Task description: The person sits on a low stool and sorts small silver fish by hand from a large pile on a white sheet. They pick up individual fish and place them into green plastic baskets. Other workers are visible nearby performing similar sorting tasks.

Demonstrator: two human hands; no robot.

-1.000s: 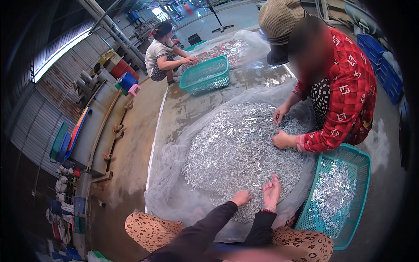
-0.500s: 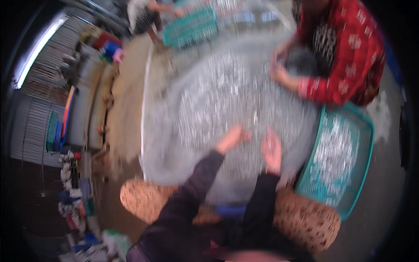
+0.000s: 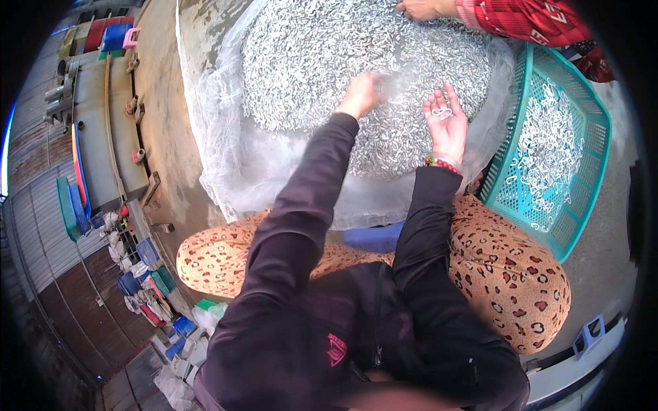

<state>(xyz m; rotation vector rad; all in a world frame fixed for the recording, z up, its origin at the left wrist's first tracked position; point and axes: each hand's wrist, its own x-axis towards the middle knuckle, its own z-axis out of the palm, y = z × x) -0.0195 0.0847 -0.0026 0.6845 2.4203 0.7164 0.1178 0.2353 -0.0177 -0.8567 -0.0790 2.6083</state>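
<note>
A wide heap of small, curled silvery pieces (image 3: 308,68) lies on a pale translucent mesh sheet (image 3: 233,157) in front of me. Over the heap's near part, my left hand (image 3: 360,96) reaches in, its fingertips smeared by motion. My right hand (image 3: 447,130) is palm up to its right, fingers extended, with a few of the silvery pieces resting on it. Red and green beads circle that wrist. Whether the left fingers hold anything is hidden by the blur.
Another person's hand (image 3: 421,8), from a red patterned sleeve (image 3: 528,20), touches the heap's far right. A teal plastic basket (image 3: 541,240) at right holds more silvery pieces. Below the sheet is a blue object (image 3: 373,238) between my knees. Tubs and clutter line the left side.
The view has tilted down, so the heap and the co-worker sit higher in the picture. My right hand is palm up in both frames; the pieces on it now show clearly.
</note>
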